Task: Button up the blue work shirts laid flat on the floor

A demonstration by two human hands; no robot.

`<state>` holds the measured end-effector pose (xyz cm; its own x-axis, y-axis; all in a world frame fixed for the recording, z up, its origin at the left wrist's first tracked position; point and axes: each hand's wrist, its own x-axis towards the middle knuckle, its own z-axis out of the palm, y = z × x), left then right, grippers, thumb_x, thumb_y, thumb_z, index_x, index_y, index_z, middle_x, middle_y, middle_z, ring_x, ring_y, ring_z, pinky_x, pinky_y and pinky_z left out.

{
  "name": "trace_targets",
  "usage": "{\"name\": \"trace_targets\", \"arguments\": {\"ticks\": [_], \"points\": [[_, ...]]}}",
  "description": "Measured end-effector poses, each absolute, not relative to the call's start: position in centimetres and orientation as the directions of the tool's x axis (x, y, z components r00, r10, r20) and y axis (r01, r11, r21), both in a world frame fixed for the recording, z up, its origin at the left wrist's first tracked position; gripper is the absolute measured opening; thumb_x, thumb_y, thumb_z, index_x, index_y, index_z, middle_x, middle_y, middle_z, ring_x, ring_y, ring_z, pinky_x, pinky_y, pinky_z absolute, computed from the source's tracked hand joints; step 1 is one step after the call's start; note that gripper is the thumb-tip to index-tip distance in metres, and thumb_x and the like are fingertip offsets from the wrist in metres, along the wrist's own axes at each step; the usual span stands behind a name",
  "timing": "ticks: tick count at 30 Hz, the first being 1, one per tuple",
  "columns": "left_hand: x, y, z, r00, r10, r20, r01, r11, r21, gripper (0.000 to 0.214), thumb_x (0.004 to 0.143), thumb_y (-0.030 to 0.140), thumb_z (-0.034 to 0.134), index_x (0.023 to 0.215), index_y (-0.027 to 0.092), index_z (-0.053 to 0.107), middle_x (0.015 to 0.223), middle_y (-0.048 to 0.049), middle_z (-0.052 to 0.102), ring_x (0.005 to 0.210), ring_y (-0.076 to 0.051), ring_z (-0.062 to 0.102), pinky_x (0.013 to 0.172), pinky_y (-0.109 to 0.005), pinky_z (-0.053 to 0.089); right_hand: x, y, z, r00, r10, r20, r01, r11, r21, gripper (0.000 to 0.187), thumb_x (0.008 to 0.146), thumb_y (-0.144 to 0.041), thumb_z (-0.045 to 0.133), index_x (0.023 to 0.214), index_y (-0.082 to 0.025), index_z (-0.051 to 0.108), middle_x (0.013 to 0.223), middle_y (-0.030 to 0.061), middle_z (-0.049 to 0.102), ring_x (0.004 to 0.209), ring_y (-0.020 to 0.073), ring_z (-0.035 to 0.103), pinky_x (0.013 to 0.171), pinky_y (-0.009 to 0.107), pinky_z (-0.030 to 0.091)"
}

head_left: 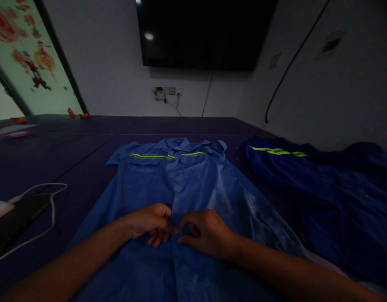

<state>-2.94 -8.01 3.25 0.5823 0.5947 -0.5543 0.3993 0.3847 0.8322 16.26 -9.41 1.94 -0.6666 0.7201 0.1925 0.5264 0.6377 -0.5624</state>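
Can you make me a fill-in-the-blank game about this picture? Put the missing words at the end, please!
1. The left hand and right hand are close together at the front of a shirt whose main colour is ____.
2. The big black screen hangs on the ____.
3. The white cable lies on the person's ____ side.
4. The darker clothes lie on the person's ____ side.

Missing words: blue; wall; left; right.

Dim pale wall (pixel 102 63); black screen (pixel 206 33)
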Motion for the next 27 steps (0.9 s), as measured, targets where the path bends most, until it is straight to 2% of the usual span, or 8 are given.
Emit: {"name": "trace_targets", "arguments": {"ticks": [11, 19, 23, 27], "points": [[-3.08, -7.80, 3.09, 0.598, 0.578, -0.555, 0.406, 0.379, 0.832, 0.023, 0.063, 0.031, 0.065, 0.066, 0.012, 0.053, 0.045, 0.0043, 0.056, 0.031, -0.007, 0.048, 0.026, -0.013, 0.030, 16.36, -9.45, 1.82, -0.694, 0.690, 0.206, 0.515, 0.675, -0.528, 0.023, 0.072, -0.035, 0.060, 0.088, -0.019, 0.060, 0.056, -0.0051, 0.056, 0.045, 0.0064, 0.047, 0.045, 0.018, 0.030], [-3.12, -7.76, 2.95, 0.613, 0.578, -0.539, 0.373, 0.390, 0.842, 0.018, 0.064, 0.027, 0.063, 0.065, 0.011, 0.054, 0.045, 0.0035, 0.057, 0.031, -0.007, 0.049, 0.027, -0.012, 0.031, 16.32, -9.44, 1.75, -0.705, 0.675, 0.219, 0.505, 0.694, -0.512, 0.015, 0.074, -0.031, 0.057, 0.078, -0.017, 0.061, 0.057, -0.0037, 0.057, 0.046, 0.0057, 0.047, 0.044, 0.017, 0.029], [-3.15, -7.71, 2.87, 0.616, 0.576, -0.537, 0.368, 0.391, 0.843, 0.017, 0.065, 0.026, 0.063, 0.065, 0.011, 0.055, 0.045, 0.0027, 0.058, 0.031, -0.007, 0.050, 0.027, -0.012, 0.031, 16.24, -9.49, 1.97, -0.689, 0.699, 0.191, 0.520, 0.661, -0.541, 0.016, 0.074, -0.032, 0.057, 0.078, -0.017, 0.061, 0.056, -0.0035, 0.058, 0.045, 0.0057, 0.047, 0.044, 0.017, 0.029], [-3.21, -7.76, 2.80, 0.614, 0.585, -0.529, 0.358, 0.391, 0.848, 0.019, 0.064, 0.026, 0.064, 0.067, 0.010, 0.056, 0.046, 0.0025, 0.059, 0.032, -0.007, 0.051, 0.027, -0.012, 0.032, 16.11, -9.38, 1.86, -0.658, 0.742, 0.125, 0.530, 0.575, -0.623, 0.017, 0.076, -0.033, 0.056, 0.078, -0.017, 0.060, 0.056, -0.0031, 0.058, 0.046, 0.0060, 0.049, 0.043, 0.016, 0.030]]}}
